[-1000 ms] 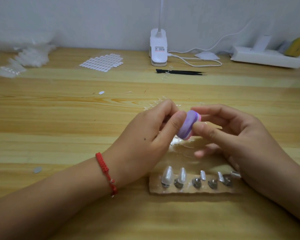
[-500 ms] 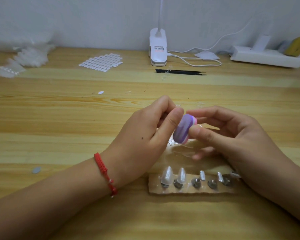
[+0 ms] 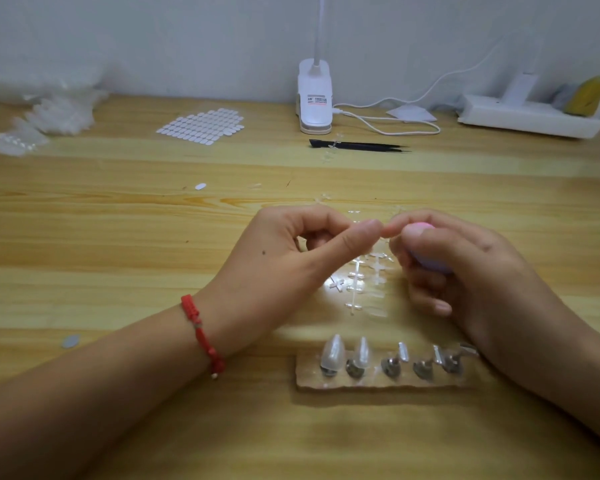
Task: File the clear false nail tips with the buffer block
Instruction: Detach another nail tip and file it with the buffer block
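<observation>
Right between the two hands, above the wooden table, the left hand had its thumb and first finger pinched tight together. I could not tell if anything tiny sat in that pinch. The tip of the right hand's first finger nearly touched the pinch. The right hand was curled around the buffer block, a pink and purple lump, blurry and mostly hidden by the thumb.

Just under the pinch, a little heap of clear nail tips lay on the table, some still joined on thin clear sticks. Nearer the person than both hands was a brown strip with five small stands; the two on the left carried frosted nail tips. A red string bracelet went around the left wrist.

Far behind the pinch stood a white lamp base with a label, but its writing was too small to read. Black tweezers lay in front of the lamp base. A sheet of white oval stickers sat to the left of the lamp base.
</observation>
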